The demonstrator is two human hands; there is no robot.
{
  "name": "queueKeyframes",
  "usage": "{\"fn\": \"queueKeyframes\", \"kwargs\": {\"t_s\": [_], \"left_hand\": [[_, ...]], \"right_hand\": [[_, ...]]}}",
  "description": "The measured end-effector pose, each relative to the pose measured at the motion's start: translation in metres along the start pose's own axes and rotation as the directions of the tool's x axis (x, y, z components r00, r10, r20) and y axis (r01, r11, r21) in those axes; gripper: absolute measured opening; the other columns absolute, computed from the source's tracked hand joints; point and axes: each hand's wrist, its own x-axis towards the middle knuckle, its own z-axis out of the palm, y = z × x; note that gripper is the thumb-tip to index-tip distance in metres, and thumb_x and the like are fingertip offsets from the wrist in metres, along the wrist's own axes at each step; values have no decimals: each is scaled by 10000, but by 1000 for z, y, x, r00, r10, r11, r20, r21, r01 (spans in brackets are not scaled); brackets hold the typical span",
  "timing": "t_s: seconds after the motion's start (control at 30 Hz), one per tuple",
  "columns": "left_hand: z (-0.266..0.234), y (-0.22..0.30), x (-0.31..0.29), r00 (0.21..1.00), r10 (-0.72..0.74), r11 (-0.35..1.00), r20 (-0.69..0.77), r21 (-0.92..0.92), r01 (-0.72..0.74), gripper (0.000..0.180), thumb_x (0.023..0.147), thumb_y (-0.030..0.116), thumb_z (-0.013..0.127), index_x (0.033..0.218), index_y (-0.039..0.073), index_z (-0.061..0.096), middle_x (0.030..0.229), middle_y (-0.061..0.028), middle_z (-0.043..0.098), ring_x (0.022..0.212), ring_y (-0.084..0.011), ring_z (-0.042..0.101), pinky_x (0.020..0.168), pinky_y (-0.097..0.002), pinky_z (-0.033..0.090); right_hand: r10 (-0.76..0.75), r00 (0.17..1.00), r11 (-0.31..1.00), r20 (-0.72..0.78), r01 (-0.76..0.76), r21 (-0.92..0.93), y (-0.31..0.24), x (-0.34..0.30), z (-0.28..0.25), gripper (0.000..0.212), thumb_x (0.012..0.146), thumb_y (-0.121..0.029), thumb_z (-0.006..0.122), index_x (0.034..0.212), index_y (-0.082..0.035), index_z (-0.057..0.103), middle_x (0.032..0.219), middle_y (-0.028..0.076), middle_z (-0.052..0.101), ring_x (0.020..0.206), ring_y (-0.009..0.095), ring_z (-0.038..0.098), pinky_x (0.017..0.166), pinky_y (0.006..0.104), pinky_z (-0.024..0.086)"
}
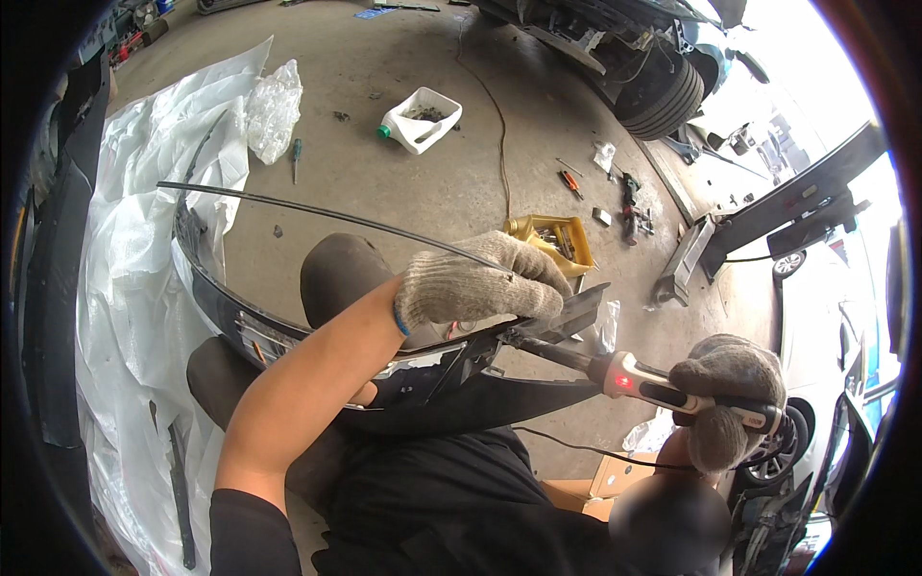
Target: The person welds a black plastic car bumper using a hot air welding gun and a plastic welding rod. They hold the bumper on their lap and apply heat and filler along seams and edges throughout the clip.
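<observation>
In a grey knit glove, my left hand (485,280) is closed around a long thin black rod (336,219), whose free end reaches out to the far left. My right hand (732,394), gloved too, grips a white and black hot air gun (629,376) with a glowing red display. The gun's metal nozzle points left and meets a black plastic car bumper (499,401) just below my left hand. The bumper lies across my legs and curves away to the left. My left fingers hide where the rod's near end goes.
White plastic sheeting (144,317) spreads along the left. Ahead are a cut-open white jug (423,117) and a yellow container (552,230) with small parts inside. A screwdriver (297,158), an orange-handled tool (571,184) and a car wheel (661,101) lie beyond. The gun's cord (615,451) trails below it.
</observation>
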Motion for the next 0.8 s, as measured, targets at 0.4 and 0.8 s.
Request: {"fn": "queueKeyframes", "kwargs": {"t_s": [0.4,0.8], "left_hand": [[0,-1,2,1000,-12,999,-20,41,12,374,810,228,712,1107,1,696,999,-157,695,933,-227,655,828,-323,513],[1,4,0,999,-4,994,-33,108,7,384,796,236,723,1106,11,701,1033,-172,694,985,-252,656,879,-349,505]], "right_hand": [[-71,976,997,-204,71,-11,17,-8,8,395,666,-352,837,811,-6,716,737,83,656,702,200,623,636,288,505],[-252,968,968,-1,252,24,21,7,-2,313,759,-262,769,834,36,712,630,91,629,435,127,529,427,221,423]]}}
